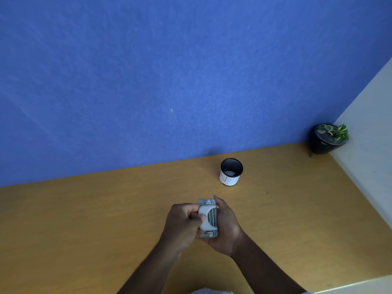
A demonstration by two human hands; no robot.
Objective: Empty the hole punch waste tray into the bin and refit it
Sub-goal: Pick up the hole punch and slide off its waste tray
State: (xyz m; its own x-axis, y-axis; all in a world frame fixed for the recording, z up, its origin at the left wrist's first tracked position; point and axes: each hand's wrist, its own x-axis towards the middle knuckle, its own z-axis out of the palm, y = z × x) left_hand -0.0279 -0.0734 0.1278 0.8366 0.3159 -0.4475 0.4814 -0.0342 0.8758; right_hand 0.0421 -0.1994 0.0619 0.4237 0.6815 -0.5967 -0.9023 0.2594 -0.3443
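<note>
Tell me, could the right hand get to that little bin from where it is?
Probably yes: nothing lies on the desk between the right hand and the bin, but it is holding the hole punch.

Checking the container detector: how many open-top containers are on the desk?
2. The small mesh bin stands mid-desk near the blue wall; the black plant pot sits in the far right corner. None seem hidden.

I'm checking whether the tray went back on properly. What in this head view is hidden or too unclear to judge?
- Hole punch: its underside faces away, and the left hand and right hand cover its sides, so the tray's seating is hidden.
- Mesh bin: pale bits lie inside, too small to identify.
- Potted plant: blurred near the frame's right edge.
- Both forearms: cut off by the bottom edge.
</note>
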